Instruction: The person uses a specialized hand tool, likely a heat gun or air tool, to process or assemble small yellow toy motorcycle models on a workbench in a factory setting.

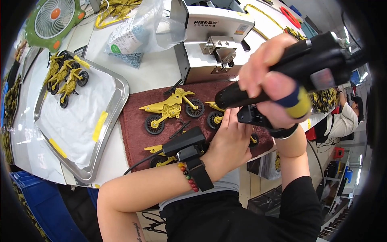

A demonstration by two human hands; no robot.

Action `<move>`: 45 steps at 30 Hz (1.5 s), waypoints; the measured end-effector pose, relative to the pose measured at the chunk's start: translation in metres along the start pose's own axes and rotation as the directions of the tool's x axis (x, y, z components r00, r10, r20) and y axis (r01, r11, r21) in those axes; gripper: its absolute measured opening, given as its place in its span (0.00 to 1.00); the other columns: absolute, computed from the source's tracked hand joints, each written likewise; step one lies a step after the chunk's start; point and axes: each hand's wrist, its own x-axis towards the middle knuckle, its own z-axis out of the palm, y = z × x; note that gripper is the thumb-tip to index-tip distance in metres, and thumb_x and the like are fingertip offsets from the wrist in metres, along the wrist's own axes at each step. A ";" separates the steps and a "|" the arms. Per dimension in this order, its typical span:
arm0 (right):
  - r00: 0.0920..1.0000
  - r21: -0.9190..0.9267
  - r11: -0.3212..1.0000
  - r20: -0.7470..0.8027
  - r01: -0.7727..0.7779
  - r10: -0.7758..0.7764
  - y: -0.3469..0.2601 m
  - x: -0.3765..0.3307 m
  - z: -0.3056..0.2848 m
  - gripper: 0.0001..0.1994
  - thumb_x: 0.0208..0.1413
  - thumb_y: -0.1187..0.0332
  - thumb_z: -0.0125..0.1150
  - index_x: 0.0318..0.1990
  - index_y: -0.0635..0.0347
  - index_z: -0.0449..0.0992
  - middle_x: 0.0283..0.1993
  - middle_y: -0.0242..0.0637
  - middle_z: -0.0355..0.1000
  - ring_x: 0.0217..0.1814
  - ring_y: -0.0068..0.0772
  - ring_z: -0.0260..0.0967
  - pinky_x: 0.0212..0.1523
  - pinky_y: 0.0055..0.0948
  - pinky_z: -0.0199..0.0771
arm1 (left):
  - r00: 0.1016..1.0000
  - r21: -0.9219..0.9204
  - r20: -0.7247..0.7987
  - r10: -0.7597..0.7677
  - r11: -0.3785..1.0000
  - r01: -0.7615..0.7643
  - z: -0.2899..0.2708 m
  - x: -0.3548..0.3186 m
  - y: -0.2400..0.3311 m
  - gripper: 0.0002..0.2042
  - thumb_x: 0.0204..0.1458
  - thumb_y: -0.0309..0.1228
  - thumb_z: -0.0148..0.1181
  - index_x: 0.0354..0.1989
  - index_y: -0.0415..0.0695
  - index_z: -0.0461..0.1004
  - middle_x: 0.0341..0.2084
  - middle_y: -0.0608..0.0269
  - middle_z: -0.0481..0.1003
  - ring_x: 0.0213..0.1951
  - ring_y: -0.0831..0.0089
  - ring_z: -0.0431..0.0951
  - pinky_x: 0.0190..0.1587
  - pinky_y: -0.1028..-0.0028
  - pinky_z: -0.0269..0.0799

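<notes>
My right hand (272, 80) is wrapped round a black electric screwdriver (298, 60), held tilted above the mat. Below it, my left hand (229, 145) grips a yellow toy motorcycle (215, 119); its front part and a black wheel show, while my hands and the screwdriver hide most of the rest. The screwdriver's tip is out of sight. Left of this lies a second yellow toy motorcycle (171, 107) on its side, with black wheels. Nearer me, a third toy motorcycle (155, 149) is partly covered by the black device on my left wrist.
A brown cloth mat (135, 117) lies under the toys. Behind it stands a metal screw-feeding machine (193, 64) beside a plastic bag of small parts (131, 38). At left, a metal tray (123, 82) holds several toy motorcycles. A green fan (54, 18) stands far left; a co-worker (344, 117) is at right.
</notes>
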 end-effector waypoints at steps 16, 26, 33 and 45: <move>0.986 0.129 0.978 -0.044 0.164 -0.159 -0.031 0.036 -0.024 0.08 0.51 0.70 0.50 0.38 0.62 0.64 0.30 0.31 0.58 0.28 0.24 0.58 0.39 0.30 0.58 | 0.989 -0.082 -0.145 0.031 0.996 -0.043 -0.030 -0.008 -0.004 0.31 0.40 0.50 0.60 0.45 0.33 0.69 0.43 0.44 0.67 0.51 0.51 0.65 0.54 0.58 0.60; 0.986 0.187 0.970 -0.077 0.158 -0.146 -0.064 -0.074 -0.034 0.14 0.44 0.72 0.63 0.32 0.54 0.60 0.23 0.28 0.63 0.20 0.22 0.64 0.27 0.23 0.65 | 0.993 -0.126 0.113 0.034 0.992 -0.020 -0.052 -0.008 -0.029 0.16 0.35 0.41 0.67 0.22 0.41 0.74 0.21 0.59 0.73 0.31 0.64 0.74 0.36 0.67 0.66; 0.992 0.200 0.979 0.104 0.048 -0.070 -0.059 -0.090 -0.035 0.16 0.43 0.73 0.67 0.34 0.56 0.63 0.25 0.32 0.67 0.22 0.29 0.68 0.28 0.29 0.69 | 0.994 -0.178 0.108 0.033 0.984 -0.013 -0.051 -0.007 -0.029 0.15 0.37 0.41 0.67 0.21 0.41 0.73 0.20 0.59 0.72 0.30 0.62 0.75 0.36 0.66 0.68; 0.993 0.199 0.978 0.091 0.063 -0.082 -0.042 -0.089 -0.025 0.13 0.40 0.74 0.69 0.31 0.59 0.68 0.23 0.34 0.69 0.20 0.29 0.68 0.25 0.28 0.69 | 0.994 -0.213 0.105 0.024 0.977 -0.002 -0.049 -0.009 -0.028 0.14 0.37 0.38 0.68 0.22 0.40 0.73 0.21 0.58 0.73 0.31 0.62 0.75 0.37 0.66 0.69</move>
